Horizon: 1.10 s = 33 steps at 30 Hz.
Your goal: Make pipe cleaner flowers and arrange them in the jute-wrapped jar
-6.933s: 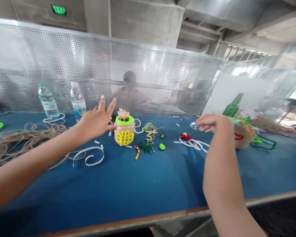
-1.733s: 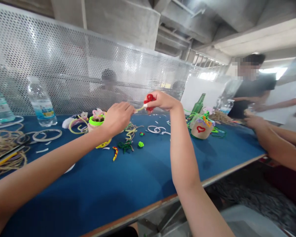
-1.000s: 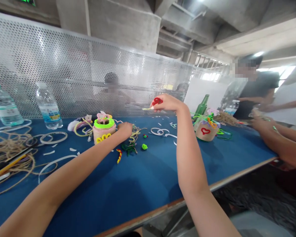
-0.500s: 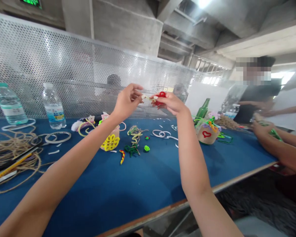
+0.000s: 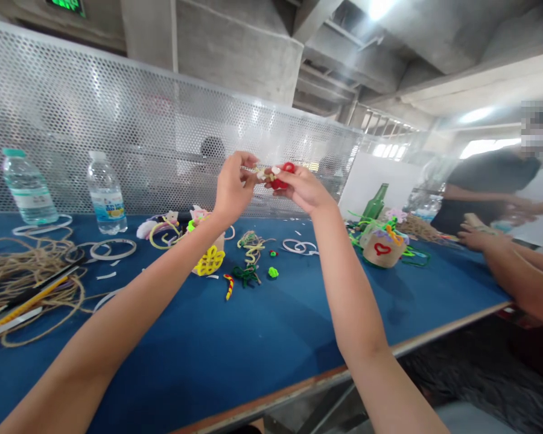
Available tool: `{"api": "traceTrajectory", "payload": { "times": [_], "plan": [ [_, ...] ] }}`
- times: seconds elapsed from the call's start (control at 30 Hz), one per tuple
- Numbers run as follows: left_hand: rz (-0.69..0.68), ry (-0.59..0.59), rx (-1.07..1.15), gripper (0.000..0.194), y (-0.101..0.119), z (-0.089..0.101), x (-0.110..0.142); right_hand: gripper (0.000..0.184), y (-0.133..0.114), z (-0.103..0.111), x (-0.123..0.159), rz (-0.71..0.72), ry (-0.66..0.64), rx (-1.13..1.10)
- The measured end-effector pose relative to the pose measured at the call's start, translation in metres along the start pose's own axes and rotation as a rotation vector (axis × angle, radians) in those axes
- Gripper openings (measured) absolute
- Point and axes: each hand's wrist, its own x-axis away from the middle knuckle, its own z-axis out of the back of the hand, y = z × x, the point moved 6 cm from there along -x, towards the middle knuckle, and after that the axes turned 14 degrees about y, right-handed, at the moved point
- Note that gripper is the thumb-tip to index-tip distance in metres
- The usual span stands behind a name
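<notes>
My left hand (image 5: 235, 188) and my right hand (image 5: 306, 190) are raised close together above the far part of the table. Between my fingertips runs a pale yellow pipe cleaner (image 5: 268, 174), pinched at its left end by my left hand. A looped red pipe cleaner piece (image 5: 289, 167) sits in my right fingers, which partly cover it. Below them on the table lie a red-and-yellow twisted pipe cleaner (image 5: 228, 287), a bright green piece (image 5: 273, 272) and a dark green tangle (image 5: 246, 275). Behind my left forearm stands a pot with a yellow pipe cleaner flower (image 5: 209, 260).
Twine (image 5: 40, 265) and a yellow pencil or knife (image 5: 27, 306) lie at left. Two water bottles (image 5: 107, 196) stand behind them. At right are a twine-wrapped pot with a red heart (image 5: 382, 249), a green bottle (image 5: 376, 202) and another person's hands (image 5: 482, 235). A perforated screen (image 5: 131, 132) backs the blue table.
My hands have drawn slightly closer together, and the red piece has shifted a little left. The view has turned slightly. The other person's hands at right have changed position.
</notes>
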Motion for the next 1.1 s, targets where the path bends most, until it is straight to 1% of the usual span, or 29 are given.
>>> {"api": "traceTrajectory", "payload": {
  "times": [0.17, 0.4, 0.5, 0.6, 0.7, 0.77, 0.8, 0.83, 0.87, 0.93, 0.97, 1.0, 1.03, 1.1],
  "plan": [
    [-0.006, -0.011, 0.007, 0.036, -0.007, -0.001, -0.001, 0.031, -0.002, -0.002, 0.000, -0.001, 0.053, 0.032],
    [-0.003, 0.000, -0.031, 0.027, -0.003, 0.004, -0.003, 0.030, -0.005, -0.010, 0.001, 0.020, 0.073, 0.033],
    [-0.040, -0.022, -0.071, 0.026, 0.002, 0.004, -0.004, 0.025, -0.005, -0.011, 0.001, 0.022, 0.139, 0.062],
    [-0.119, -0.049, -0.129, 0.027, 0.010, 0.005, -0.004, 0.018, -0.005, -0.010, 0.000, 0.029, 0.189, 0.071],
    [-0.221, -0.016, -0.213, 0.027, 0.023, 0.008, -0.002, 0.014, -0.008, -0.002, -0.002, 0.059, 0.278, 0.075],
    [-0.217, -0.011, -0.258, 0.021, 0.028, 0.007, -0.001, 0.013, -0.011, 0.006, -0.004, 0.100, 0.356, 0.081],
    [-0.169, -0.025, -0.269, 0.015, 0.027, 0.005, 0.000, 0.014, -0.012, 0.010, -0.004, 0.121, 0.384, 0.085],
    [-0.081, -0.057, -0.262, 0.010, 0.024, 0.002, 0.001, 0.014, -0.013, 0.012, -0.005, 0.138, 0.403, 0.087],
    [0.046, -0.105, -0.233, 0.012, 0.017, -0.002, 0.002, 0.015, -0.014, 0.014, -0.005, 0.147, 0.408, 0.089],
    [0.348, -0.201, -0.107, 0.028, -0.001, -0.010, 0.007, 0.016, -0.014, 0.012, -0.005, 0.144, 0.374, 0.094],
    [0.485, -0.226, -0.024, 0.034, -0.009, -0.014, 0.009, 0.017, -0.014, 0.010, -0.005, 0.140, 0.347, 0.100],
    [0.593, -0.222, 0.055, 0.035, -0.016, -0.015, 0.010, 0.017, -0.014, 0.007, -0.004, 0.140, 0.319, 0.110],
    [0.668, -0.193, 0.116, 0.032, -0.021, -0.014, 0.009, 0.018, -0.015, 0.004, -0.003, 0.143, 0.291, 0.122],
    [0.720, -0.124, 0.169, 0.023, -0.029, -0.008, 0.005, 0.018, -0.016, -0.002, -0.001, 0.155, 0.231, 0.142]
  ]
}}
